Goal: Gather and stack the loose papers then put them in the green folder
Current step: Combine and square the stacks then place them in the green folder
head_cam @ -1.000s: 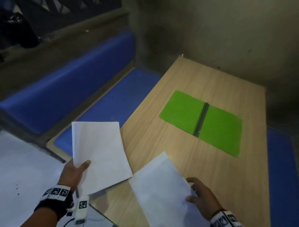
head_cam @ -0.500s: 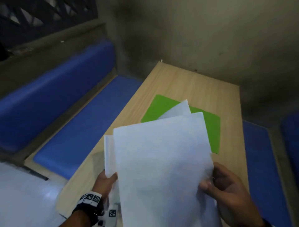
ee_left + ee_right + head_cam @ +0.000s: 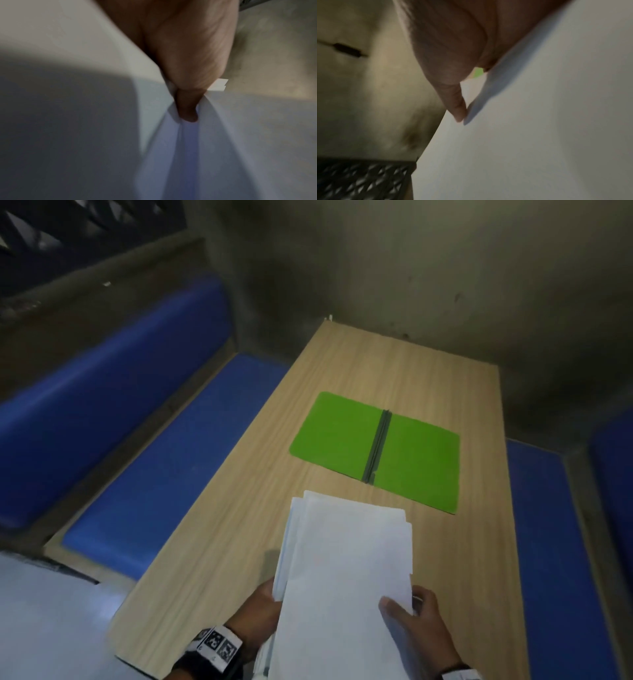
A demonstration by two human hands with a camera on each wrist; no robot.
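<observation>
A loose stack of white papers point(image 3: 346, 573) is held over the near end of the wooden table point(image 3: 239, 542), its edges uneven. My left hand point(image 3: 263, 604) grips the stack's left edge from underneath; in the left wrist view a finger point(image 3: 187, 108) pushes in between the sheets point(image 3: 223, 142). My right hand point(image 3: 418, 621) pinches the right edge, thumb on top; in the right wrist view a fingertip point(image 3: 457, 108) presses the paper point(image 3: 539, 121). The green folder point(image 3: 373, 450) lies open and flat beyond the stack, with a dark spine down its middle.
Blue padded benches point(image 3: 164, 460) run along the left side of the table, and another blue bench point(image 3: 555, 542) runs along the right. A bare grey wall point(image 3: 445, 285) closes the far end. A white floor point(image 3: 44, 628) shows at the lower left.
The two separate sheets came together into one stack held by both hands. The stack then dropped lower and nearer, uncovering the open green folder.
</observation>
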